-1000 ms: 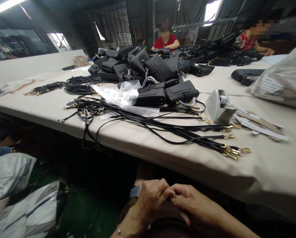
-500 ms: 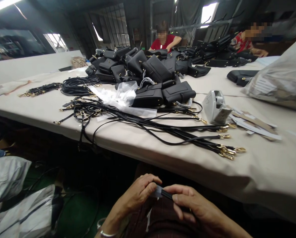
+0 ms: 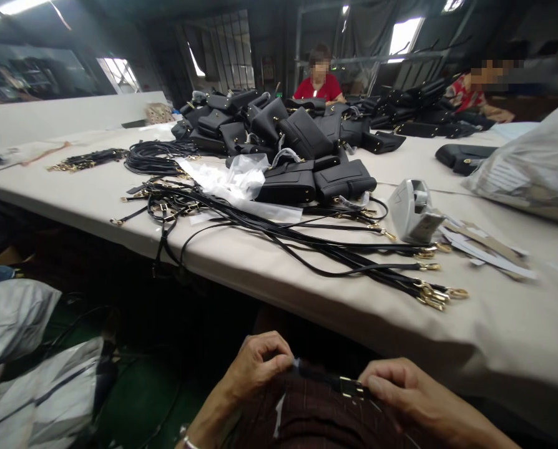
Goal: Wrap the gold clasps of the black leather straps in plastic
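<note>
Below the table edge, over my lap, my left hand (image 3: 259, 365) pinches one end of a thin black strap (image 3: 323, 377). The other end, by a gold buckle (image 3: 351, 386), is gripped by my right hand (image 3: 401, 388). The strap is stretched straight between both hands. On the table (image 3: 494, 330) above lies a bundle of long black straps with gold clasps (image 3: 335, 252). Behind it sits a pile of black handbags (image 3: 302, 149) and crumpled clear plastic (image 3: 234, 181).
A grey tape dispenser (image 3: 414, 212) and paper strips (image 3: 487, 246) lie right of the straps. A large plastic bag (image 3: 532, 162) sits at far right. Two people work across the table. Plastic-wrapped bundles (image 3: 21, 349) lie on the floor at left.
My hands were clasped together a second ago; they have drawn apart, the right moving rightwards, pulling the strap out straight so the buckle shows.
</note>
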A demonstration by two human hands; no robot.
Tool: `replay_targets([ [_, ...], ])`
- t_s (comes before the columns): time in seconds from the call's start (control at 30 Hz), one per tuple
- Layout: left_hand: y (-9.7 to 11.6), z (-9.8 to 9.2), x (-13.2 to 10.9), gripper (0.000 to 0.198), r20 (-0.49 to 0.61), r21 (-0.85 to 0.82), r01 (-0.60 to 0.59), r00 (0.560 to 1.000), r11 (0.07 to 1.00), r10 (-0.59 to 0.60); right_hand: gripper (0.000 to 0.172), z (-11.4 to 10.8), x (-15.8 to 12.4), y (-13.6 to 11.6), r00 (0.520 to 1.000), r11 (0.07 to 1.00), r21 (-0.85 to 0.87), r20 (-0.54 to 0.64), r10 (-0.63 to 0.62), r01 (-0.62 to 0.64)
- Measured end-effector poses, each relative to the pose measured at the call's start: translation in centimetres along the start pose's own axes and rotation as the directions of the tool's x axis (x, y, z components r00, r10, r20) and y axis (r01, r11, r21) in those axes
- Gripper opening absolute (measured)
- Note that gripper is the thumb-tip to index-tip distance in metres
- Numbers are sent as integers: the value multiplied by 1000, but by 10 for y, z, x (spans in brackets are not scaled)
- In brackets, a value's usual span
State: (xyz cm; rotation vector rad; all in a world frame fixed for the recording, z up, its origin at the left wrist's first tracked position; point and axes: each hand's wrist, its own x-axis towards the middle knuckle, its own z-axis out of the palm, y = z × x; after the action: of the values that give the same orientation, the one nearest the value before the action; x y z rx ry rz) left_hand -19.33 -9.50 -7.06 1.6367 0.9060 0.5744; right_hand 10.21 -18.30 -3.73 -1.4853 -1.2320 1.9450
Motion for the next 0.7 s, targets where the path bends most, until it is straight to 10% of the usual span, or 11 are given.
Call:
replay_targets([
  [0.3, 28, 52, -3, 22, 99, 29, -31, 995, 999, 28, 21, 31, 6, -48, 984, 954, -301, -170, -57, 3],
  [0.7, 6, 36, -4, 30, 237, 243, -60, 972, 968, 1, 34, 14, -4, -46, 974, 981, -186, -228, 8, -51],
])
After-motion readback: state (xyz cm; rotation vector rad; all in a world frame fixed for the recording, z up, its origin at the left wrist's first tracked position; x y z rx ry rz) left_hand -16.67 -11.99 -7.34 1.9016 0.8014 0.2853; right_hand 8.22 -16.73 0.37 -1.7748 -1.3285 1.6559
